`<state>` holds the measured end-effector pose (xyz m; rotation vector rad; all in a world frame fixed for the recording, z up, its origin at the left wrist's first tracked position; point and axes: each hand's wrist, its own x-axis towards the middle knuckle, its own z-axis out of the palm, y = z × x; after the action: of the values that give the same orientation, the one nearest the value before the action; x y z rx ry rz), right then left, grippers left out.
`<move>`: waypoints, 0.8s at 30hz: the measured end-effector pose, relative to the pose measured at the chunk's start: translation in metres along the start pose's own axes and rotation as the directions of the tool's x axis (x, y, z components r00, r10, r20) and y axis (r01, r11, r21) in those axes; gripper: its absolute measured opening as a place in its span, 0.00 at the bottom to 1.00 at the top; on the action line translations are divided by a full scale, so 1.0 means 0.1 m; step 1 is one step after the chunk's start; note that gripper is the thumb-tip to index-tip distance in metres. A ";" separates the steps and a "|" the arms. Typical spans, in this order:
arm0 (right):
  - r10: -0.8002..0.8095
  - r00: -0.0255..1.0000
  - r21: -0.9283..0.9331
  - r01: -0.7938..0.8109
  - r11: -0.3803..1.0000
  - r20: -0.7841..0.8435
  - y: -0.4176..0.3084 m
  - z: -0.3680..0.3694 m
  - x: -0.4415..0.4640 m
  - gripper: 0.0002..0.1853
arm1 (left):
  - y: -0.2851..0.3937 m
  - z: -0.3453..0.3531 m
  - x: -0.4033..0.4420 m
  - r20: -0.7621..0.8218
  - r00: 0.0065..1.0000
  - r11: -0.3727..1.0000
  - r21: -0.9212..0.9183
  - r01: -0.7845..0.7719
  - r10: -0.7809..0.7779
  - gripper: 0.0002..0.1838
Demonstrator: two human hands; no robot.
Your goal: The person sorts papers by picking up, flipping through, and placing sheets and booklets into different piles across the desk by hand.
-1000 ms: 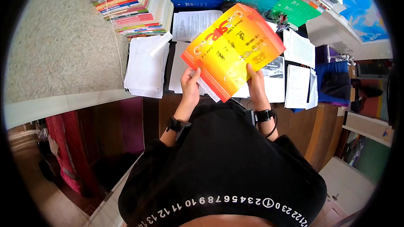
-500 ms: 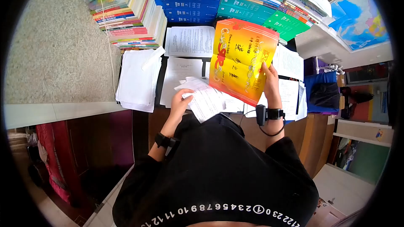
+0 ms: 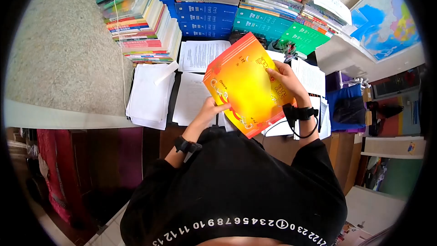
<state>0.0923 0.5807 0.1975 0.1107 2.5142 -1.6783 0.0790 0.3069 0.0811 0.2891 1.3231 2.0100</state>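
Note:
An orange and yellow award certificate [image 3: 246, 86] with printed decoration is held up, tilted, above the desk in front of my body. My left hand [image 3: 209, 113] is closed on its lower left edge, thumb on the front face. At the upper right side, my right hand [image 3: 289, 79] grips it with the thumb on top and the other fingers partly hidden. Any white sheets behind the certificate are mostly hidden by it. Printed sheets [image 3: 190, 105] lie on the desk just left of my left hand.
A pile of white paper [image 3: 148, 98] lies on the left of the desk. Stacked books [image 3: 150, 27] rise behind it. Blue file boxes [image 3: 205, 20] and green file boxes [image 3: 305, 38] line the back. More printed sheets [image 3: 309, 76] lie at right.
The certificate has come left and tilted, and my left hand now grips its edge. The loose white slips that my left hand held are no longer visible in it.

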 end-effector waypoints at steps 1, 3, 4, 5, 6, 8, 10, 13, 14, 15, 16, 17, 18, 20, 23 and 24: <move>0.000 1.000 0.011 0.001 1.000 -0.019 -0.02 -0.02 0.01 0.13 | -0.01 0.04 0.01 0.001 1.000 1.000 -0.028 -0.012 0.012 0.15; 0.011 0.998 0.047 -0.008 0.999 -0.058 -0.08 -0.05 0.01 0.13 | -0.02 0.07 0.00 0.002 1.000 0.997 -0.079 -0.019 0.019 0.16; 0.050 0.998 0.165 -0.041 0.985 -0.050 -0.15 -0.11 -0.02 0.12 | -0.01 0.07 -0.01 -0.062 0.998 0.993 -0.112 -0.025 0.018 0.16; -0.006 0.998 0.129 0.015 0.992 -0.066 -0.13 -0.19 -0.02 0.12 | 0.00 0.07 0.00 -0.127 0.992 0.989 -0.146 -0.036 0.017 0.15; -0.067 0.995 0.086 0.073 0.994 -0.078 -0.12 -0.27 -0.02 0.11 | 0.02 0.07 0.02 -0.194 0.981 0.982 -0.180 -0.055 0.020 0.15; -0.109 0.984 0.007 0.111 0.994 -0.137 -0.16 -0.40 -0.09 0.12 | 0.07 0.10 0.05 -0.335 0.940 0.966 -0.212 -0.148 0.071 0.15; -0.164 0.968 0.124 0.190 0.974 -0.191 0.01 -0.46 -0.08 0.13 | 0.14 0.10 0.07 -0.489 0.863 0.937 -0.227 -0.267 0.127 0.15; -0.092 0.953 0.195 0.153 0.969 -0.288 0.16 -0.44 -0.16 0.13 | 0.19 0.15 0.13 -0.591 0.782 0.909 -0.189 -0.373 0.198 0.14; -0.080 0.959 0.209 0.140 0.968 -0.273 0.21 -0.41 -0.17 0.14 | 0.18 0.16 0.15 -0.613 0.758 0.895 -0.181 -0.408 0.222 0.14; -0.067 0.967 0.224 0.124 0.967 -0.246 0.27 -0.34 -0.20 0.14 | 0.22 0.23 0.15 -0.638 0.734 0.885 -0.173 -0.432 0.234 0.13; -0.050 0.974 0.236 0.103 0.966 -0.220 0.31 -0.26 -0.22 0.14 | 0.20 0.21 0.15 -0.639 0.734 0.909 -0.130 -0.397 0.229 0.11; -0.041 0.984 0.280 0.089 0.956 -0.173 0.37 -0.16 -0.22 0.13 | 0.17 0.21 0.17 -0.649 0.722 0.901 -0.128 -0.415 0.240 0.10; -0.034 0.991 0.320 0.074 0.944 -0.129 0.41 -0.05 -0.22 0.13 | 0.18 0.24 0.18 -0.656 0.711 0.892 -0.127 -0.434 0.253 0.10; 0.001 0.997 0.323 0.022 0.946 -0.072 0.42 0.17 -0.26 0.13 | 0.20 0.30 0.21 -0.672 0.691 0.876 -0.131 -0.464 0.266 0.09; 0.069 0.996 0.327 -0.047 0.944 -0.057 0.39 0.41 -0.28 0.13 | 0.21 0.36 0.26 -0.683 0.685 0.887 -0.118 -0.447 0.255 0.09; 0.096 0.995 0.358 -0.088 0.930 -0.005 0.34 0.47 -0.30 0.13 | 0.19 0.36 0.24 -0.688 0.684 0.898 -0.109 -0.427 0.242 0.09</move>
<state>0.1293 0.5504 0.1532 0.2754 2.1492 -2.0843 0.0724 0.3445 0.1092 -0.3865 1.4522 2.7349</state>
